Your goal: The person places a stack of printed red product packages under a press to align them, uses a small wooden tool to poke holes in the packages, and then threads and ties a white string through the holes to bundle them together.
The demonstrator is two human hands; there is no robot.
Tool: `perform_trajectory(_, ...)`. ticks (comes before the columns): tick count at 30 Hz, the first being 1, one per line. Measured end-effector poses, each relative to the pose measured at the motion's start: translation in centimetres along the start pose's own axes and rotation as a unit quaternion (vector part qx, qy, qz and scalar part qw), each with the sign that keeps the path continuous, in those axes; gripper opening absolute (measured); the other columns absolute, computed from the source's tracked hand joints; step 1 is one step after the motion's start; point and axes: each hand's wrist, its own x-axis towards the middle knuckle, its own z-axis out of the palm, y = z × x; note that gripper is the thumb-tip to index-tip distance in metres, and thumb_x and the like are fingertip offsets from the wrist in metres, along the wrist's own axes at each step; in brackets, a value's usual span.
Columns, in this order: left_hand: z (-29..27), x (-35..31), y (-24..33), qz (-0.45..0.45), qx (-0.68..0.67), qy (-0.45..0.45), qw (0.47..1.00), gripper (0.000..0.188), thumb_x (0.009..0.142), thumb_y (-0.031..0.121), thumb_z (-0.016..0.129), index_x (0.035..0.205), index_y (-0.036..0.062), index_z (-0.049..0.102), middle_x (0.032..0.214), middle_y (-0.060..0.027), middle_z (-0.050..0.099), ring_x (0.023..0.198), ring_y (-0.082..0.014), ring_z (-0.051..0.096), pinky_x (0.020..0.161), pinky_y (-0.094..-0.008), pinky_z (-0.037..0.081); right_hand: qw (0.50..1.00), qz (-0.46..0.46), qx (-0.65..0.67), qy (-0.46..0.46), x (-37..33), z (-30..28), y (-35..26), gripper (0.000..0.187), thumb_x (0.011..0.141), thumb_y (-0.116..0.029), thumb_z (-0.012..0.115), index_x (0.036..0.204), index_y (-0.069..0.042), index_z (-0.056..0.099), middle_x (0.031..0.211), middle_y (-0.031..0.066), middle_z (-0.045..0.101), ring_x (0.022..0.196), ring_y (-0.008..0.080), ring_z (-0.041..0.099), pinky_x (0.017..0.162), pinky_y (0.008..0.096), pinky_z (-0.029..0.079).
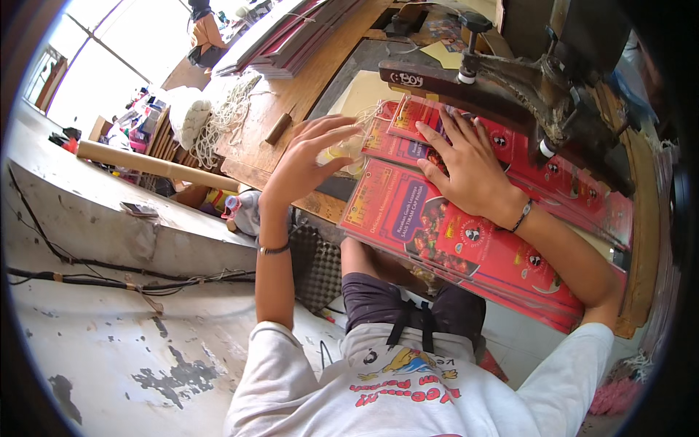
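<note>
My right hand (pixel 470 167) lies flat with its fingers spread on red printed sheets (pixel 397 138) with a glossy surface. Closer to my body, a thicker stack of the same red printed sheets (pixel 480 247) overhangs the table's near edge. My left hand (pixel 313 156) hovers just left of the sheets, fingers stretched out and thumb apart, with nothing visible in its grasp. Thin pale string (pixel 370 120) runs beside its fingertips by the sheets' left corners. Left of that hand, an awl with a wooden handle (pixel 277 129) rests on the wooden table (pixel 309 91).
A dark metal bar with clamp knobs (pixel 437 80) spans the table behind the sheets. Tangled white string (pixel 229 116) hangs at the table's left end, near a long cardboard tube (pixel 156 166). Bundled boards (pixel 280 40) are piled at the back. Cables (pixel 124 280) run along the left wall.
</note>
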Motion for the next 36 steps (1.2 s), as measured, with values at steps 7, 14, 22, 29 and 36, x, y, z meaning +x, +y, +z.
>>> perform_trajectory(7,-0.2,2.5,-2.1,0.107,-0.016,-0.086,0.990,0.031,0.086,0.018,0.069,0.117,0.0157,0.071,0.130,-0.0098,0.063,0.120,-0.0308,0.057,0.103,-0.0428,0.042,0.999,-0.017,0.043,0.022,0.2,0.4,-0.3,0.055,0.093,-0.037,0.057,0.139,-0.008,0.048,0.145,0.0351,0.036,0.136,0.0516,0.032,0.114,0.0624,0.019)
perform_trajectory(14,1.3,5.3,-3.1,0.107,-0.116,-0.079,0.984,0.025,0.086,0.007,0.065,0.111,0.0096,0.070,0.124,-0.0110,0.063,0.114,-0.0307,0.059,0.098,-0.0413,0.047,0.999,0.002,0.051,-0.004,0.3,-0.2,-0.3,0.051,0.094,-0.032,0.058,0.139,-0.010,0.049,0.150,0.0307,0.032,0.141,0.0490,0.027,0.117,0.0569,0.018)
perform_trajectory(22,1.5,6.4,-5.0,0.129,-0.007,-0.126,0.984,0.049,0.085,0.000,0.054,0.132,0.0125,0.060,0.129,-0.0112,0.058,0.121,-0.0299,0.052,0.104,-0.0406,0.042,0.998,-0.009,0.065,-0.006,0.5,-0.5,-0.6,0.049,0.093,-0.027,0.059,0.137,-0.008,0.051,0.148,0.0315,0.035,0.139,0.0488,0.029,0.117,0.0512,0.023)
perform_trajectory(29,2.6,5.5,-5.4,0.101,0.002,-0.105,0.989,0.052,0.092,0.020,0.056,0.143,0.0164,0.052,0.140,-0.0138,0.050,0.132,-0.0307,0.041,0.112,-0.0433,0.027,0.994,-0.034,0.101,0.022,0.7,-0.5,-0.6,0.044,0.092,-0.022,0.059,0.134,-0.010,0.056,0.145,0.0350,0.037,0.136,0.0499,0.033,0.117,0.0520,0.025)
perform_trajectory(36,3.0,5.4,-5.7,0.060,-0.068,-0.095,0.991,0.053,0.093,0.038,0.062,0.141,0.0171,0.053,0.139,-0.0150,0.051,0.133,-0.0301,0.040,0.112,-0.0433,0.027,0.995,-0.044,0.087,0.010,0.8,-0.4,-0.5,0.035,0.093,-0.017,0.058,0.128,-0.013,0.064,0.146,0.0335,0.038,0.138,0.0462,0.035,0.118,0.0516,0.022)
